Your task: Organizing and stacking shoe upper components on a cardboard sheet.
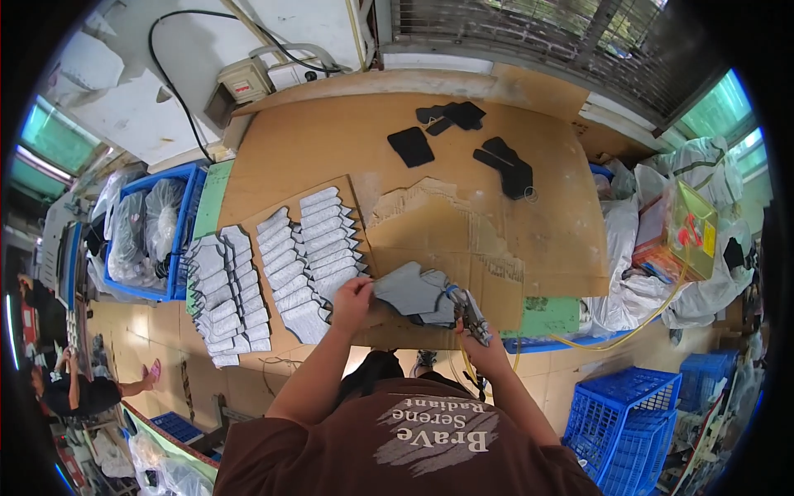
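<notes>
1. Our grey, dark-edged fabric piece is near the front edge of the worktop, long axis left to right, dipping rightward.
2. Our left hand pinches its left-pointing end; our right hand grips a silvery metal spray gun by the other.
3. Brown cardboard covers most green worktop; blue plastic crates flank it.
4. Pale lettering crosses our brown shirt.

- Hiding the handle of the spray gun inside the right hand, at the near edge of the table.
- Leaving too small to tell the contact between left hand and grey glove-shaped piece.
- Burying most of the pale pieces under one another, toward the left edge.
- Losing part of the yellow hose around the near right corner.
- Blurring a co-worker beyond the left edge.
</notes>
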The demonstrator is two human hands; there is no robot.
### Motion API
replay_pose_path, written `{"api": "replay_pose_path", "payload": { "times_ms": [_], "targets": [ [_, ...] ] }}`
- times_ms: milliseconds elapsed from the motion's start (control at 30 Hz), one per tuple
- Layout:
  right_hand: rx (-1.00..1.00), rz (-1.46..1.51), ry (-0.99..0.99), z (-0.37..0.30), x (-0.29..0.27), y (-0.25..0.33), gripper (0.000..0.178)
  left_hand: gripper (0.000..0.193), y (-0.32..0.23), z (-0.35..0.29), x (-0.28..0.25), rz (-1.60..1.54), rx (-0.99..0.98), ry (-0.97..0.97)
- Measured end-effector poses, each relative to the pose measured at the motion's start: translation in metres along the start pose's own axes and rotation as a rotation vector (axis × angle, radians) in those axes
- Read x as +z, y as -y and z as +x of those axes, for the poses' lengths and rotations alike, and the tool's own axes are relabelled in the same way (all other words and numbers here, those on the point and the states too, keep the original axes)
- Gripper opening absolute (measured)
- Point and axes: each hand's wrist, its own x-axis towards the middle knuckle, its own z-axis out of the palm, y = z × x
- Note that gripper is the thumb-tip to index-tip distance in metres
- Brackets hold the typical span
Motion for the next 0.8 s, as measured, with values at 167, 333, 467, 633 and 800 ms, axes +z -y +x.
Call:
{"api": "replay_pose_path", "payload": {
  "times_ms": [167,333,467,633,800],
  "targets": [
    [0.040,0.035,0.055,-0.002,0.000,-0.005,0.015,0.015,0.033,-0.004,-0.071,0.040,-0.200,-0.122],
    [-0.082,0.002,0.071,0.003,0.005,-0.012,0.017,0.016,0.048,-0.007,-0.086,0.256,-0.140,-0.165],
    [-0.138,0.005,0.106,0.008,0.008,-0.021,0.016,0.014,0.034,-0.004,-0.054,0.631,0.370,-0.218],
    [-0.071,-0.006,0.175,0.009,0.016,-0.014,0.015,0.020,0.002,-0.008,0.014,0.329,0.425,0.036],
    [-0.006,0.046,0.183,0.011,0.024,-0.015,0.014,0.024,-0.010,-0.007,0.027,0.207,0.273,0.064]
  ]
}}
